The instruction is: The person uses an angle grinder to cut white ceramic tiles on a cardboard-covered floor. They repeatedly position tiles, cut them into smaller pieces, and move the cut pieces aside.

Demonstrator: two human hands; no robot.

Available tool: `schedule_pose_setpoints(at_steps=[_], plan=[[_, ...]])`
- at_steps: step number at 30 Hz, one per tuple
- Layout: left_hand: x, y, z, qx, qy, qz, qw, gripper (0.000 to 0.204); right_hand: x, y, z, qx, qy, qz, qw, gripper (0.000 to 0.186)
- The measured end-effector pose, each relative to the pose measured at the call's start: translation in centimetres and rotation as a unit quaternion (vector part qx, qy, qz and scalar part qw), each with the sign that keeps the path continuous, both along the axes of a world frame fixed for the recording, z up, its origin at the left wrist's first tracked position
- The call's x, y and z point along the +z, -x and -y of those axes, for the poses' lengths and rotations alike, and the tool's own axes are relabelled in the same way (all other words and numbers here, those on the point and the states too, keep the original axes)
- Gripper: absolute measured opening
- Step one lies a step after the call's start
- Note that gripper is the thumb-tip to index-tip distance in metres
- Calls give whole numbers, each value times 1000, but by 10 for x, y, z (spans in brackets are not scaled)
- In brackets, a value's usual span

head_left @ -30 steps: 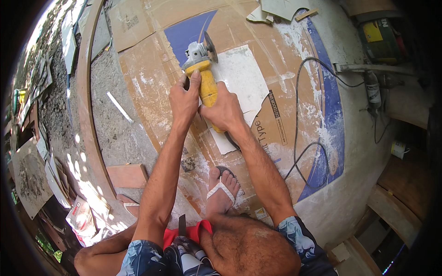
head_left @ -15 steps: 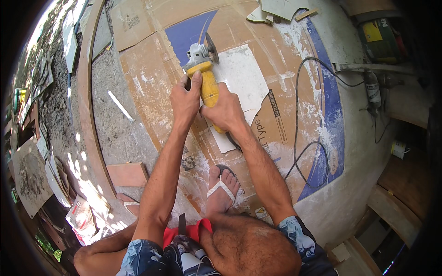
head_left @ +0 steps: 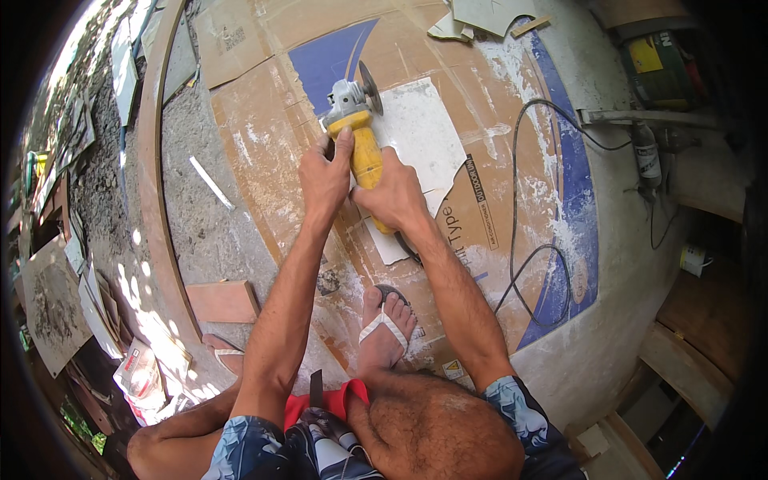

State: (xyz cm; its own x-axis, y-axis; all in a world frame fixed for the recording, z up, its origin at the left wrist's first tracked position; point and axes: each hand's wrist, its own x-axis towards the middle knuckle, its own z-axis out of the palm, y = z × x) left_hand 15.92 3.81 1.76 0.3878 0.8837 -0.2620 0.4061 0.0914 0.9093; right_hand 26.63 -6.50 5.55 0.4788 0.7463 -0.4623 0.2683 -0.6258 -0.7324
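Both of my hands grip a yellow angle grinder with a grey metal head and a round disc on its right side. My left hand is closed near the head, its thumb lying along the yellow body. Farther back, my right hand wraps round the rear of the body, where a dark cord comes out below. Under the grinder lies a white tile, with a smaller white piece nearer to me. The disc stands over the tile's upper left part; whether it touches, I cannot tell.
Dusty flattened cardboard lies beneath the tile. A black cord loops across it on the right. Broken tile pieces lie at the far edge. To the left are a long wooden board, a white strip and a reddish block.
The grinder and both hands have shifted very slightly toward me and to the right. My grip stays the same, and the tile has not visibly moved.
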Motion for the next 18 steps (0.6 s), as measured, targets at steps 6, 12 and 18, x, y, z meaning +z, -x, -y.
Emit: schedule_pose_setpoints(at_steps=[6,12,18], plan=[[-4,1,3,3,-8,25,1000,60,3,0,3,4,8,-1,1000,63],[0,2,7,-3,-7,4,1000,61,-2,4,7,-5,6,13,1000,60],[4,3,11,-8,-12,-10,1000,61,-3,4,11,-3,14,11,1000,59]])
